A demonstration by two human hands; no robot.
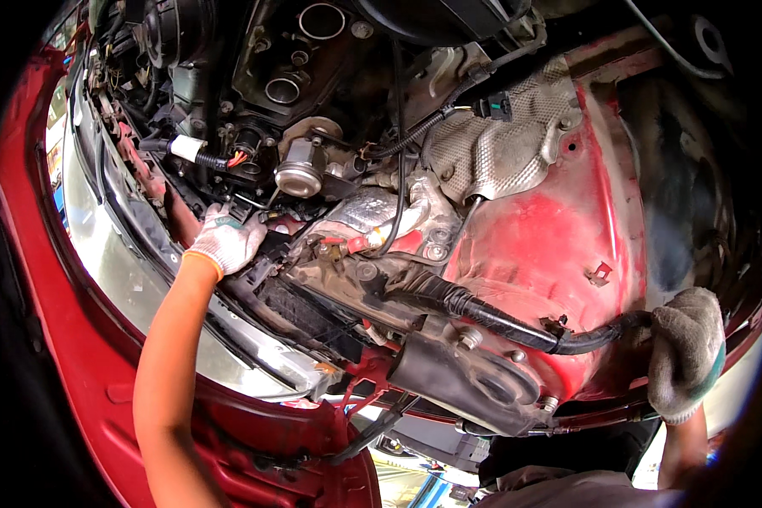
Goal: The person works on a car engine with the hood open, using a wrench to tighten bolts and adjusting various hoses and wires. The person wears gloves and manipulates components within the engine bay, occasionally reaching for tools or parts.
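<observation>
Daylight, fairly bright, even over the middle of the frame. Glare on the curved clear plastic headlamp lens (pixel 118 262) at left and on the crinkled silver metal heat shield (pixel 499 144). Deep shadow in the upper recesses and at far right. Heavy fisheye bending; black vignette fills the corners. Centre sharp; rim soft, with slight smear at lower right.

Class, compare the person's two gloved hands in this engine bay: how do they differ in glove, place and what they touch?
The left hand wears a white glove with an orange cuff; the right hand wears a grey glove. The left hand reaches deep among the engine parts beside the headlight; the right hand sits at the red body edge. The right hand grips the thick black cable; what the left hand touches is hidden. Both wear knitted gloves with bare forearms.
</observation>
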